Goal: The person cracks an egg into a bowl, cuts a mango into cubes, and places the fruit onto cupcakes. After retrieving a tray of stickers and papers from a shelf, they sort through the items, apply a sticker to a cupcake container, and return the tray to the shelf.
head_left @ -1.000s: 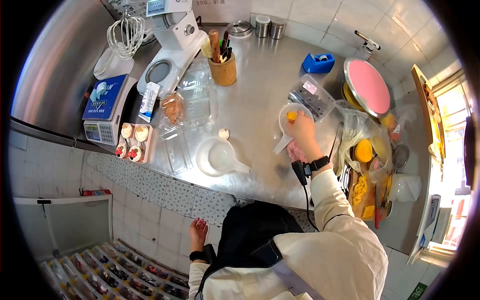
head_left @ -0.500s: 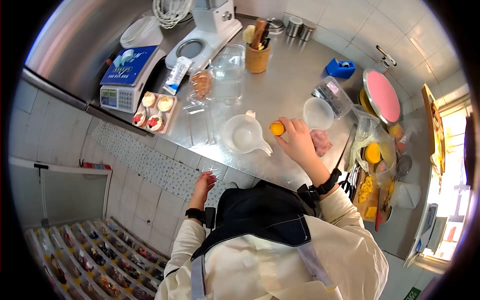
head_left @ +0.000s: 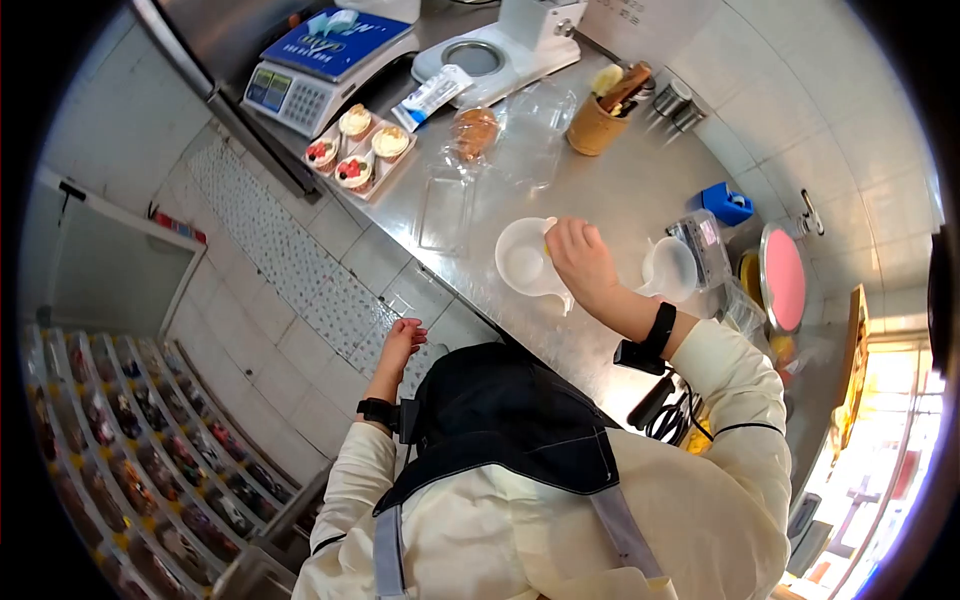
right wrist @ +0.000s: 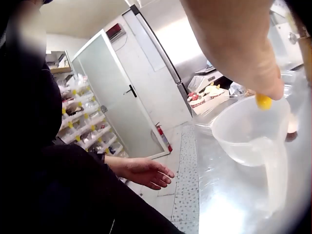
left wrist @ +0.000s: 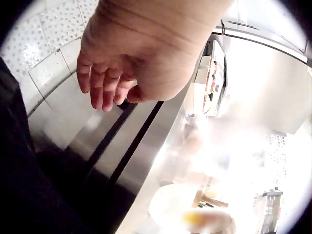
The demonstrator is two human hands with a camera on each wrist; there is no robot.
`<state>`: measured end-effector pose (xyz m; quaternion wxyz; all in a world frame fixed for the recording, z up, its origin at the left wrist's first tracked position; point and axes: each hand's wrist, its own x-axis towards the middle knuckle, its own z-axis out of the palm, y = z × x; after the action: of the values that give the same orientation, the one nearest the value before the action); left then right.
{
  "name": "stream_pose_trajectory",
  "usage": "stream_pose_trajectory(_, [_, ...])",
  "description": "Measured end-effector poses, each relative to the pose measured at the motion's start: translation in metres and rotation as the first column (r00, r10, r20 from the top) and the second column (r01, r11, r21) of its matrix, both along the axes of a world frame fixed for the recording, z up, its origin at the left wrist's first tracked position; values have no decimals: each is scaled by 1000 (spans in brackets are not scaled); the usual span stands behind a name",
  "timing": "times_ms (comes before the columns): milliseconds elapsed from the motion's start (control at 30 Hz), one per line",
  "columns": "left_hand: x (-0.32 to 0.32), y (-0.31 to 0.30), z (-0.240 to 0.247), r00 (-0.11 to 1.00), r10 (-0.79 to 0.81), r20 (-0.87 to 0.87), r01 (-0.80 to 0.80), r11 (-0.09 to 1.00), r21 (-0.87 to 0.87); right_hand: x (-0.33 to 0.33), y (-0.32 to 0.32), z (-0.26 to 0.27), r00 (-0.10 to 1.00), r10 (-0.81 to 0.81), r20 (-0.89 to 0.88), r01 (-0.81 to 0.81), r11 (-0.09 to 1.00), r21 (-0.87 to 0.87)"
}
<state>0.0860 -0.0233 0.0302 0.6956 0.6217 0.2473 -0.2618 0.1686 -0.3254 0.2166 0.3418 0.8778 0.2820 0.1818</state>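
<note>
My right hand [head_left: 584,264] is over the right side of a white handled cup [head_left: 524,258] on the steel table. In the right wrist view its fingers pinch a small yellow-orange piece [right wrist: 263,101] at the rim of that cup [right wrist: 243,127]. A second white cup [head_left: 671,268] stands farther right, beyond the right wrist. Low beside the table edge hangs my left hand [head_left: 402,345], fingers loosely bent and holding nothing; the left wrist view shows the same hand [left wrist: 141,53] with an empty palm.
At the left are a box of cupcakes [head_left: 372,150], a scale [head_left: 330,70] and a clear plastic tray [head_left: 443,215]. Behind stand a wooden utensil holder [head_left: 596,127] and a white mixer [head_left: 520,50]. A blue tape dispenser [head_left: 727,204] and pink disc [head_left: 782,277] are at the right.
My right hand has carried the yellow piece from the right cup to the left cup. The head view has turned leftward. My left hand remains low and empty.
</note>
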Motion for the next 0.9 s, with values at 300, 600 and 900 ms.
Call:
stream_pose_trajectory(300, [-3,-18,7,998,37,53,-36,999,-3,6,2,19,994,99,44,-92,985,-148])
stream_pose_trajectory(600, [18,-26,101,851,-234,471,248,968,32,-12,-9,59,948,132,-290,161,587,793])
stream_pose_trajectory(900, [48,-120,213,392,-537,747,433,824,365,-54,-1,32,809,418,-413,472,-44,881])
